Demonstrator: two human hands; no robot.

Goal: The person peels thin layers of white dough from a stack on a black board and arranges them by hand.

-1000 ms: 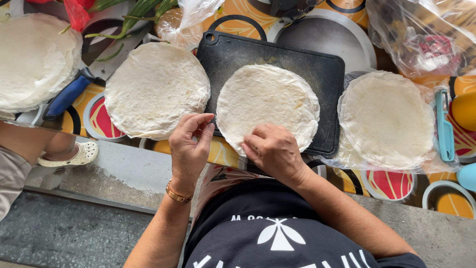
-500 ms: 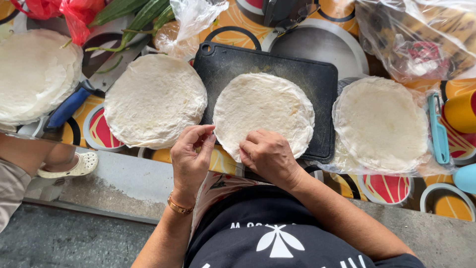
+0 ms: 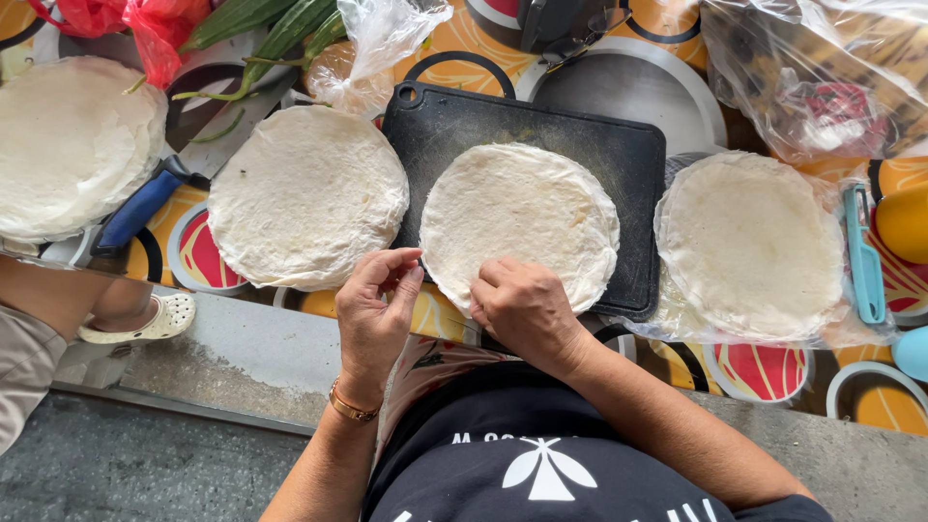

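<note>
A stack of thin round white wrappers (image 3: 522, 217) lies on a black cutting board (image 3: 638, 155). My left hand (image 3: 375, 314) pinches at the stack's near left edge with thumb and fingers. My right hand (image 3: 527, 311) rests on the near edge of the same stack, fingertips curled on the top sheet. A second pile of wrappers (image 3: 307, 193) sits left of the board. A third pile (image 3: 754, 242) lies on clear plastic to the right. A fourth pile (image 3: 72, 145) is at the far left.
A blue-handled knife (image 3: 145, 208) lies between the two left piles. Green vegetables (image 3: 280, 29) and red plastic bags (image 3: 126, 24) are at the back left, a clear bag (image 3: 812, 77) at the back right. A teal peeler (image 3: 863, 256) lies right. Another person's sandalled foot (image 3: 140, 319) is at the lower left.
The view has shifted slightly. My left hand's fingers have closed into a pinch at the wrapper edge; my right hand stays on the stack's near edge.
</note>
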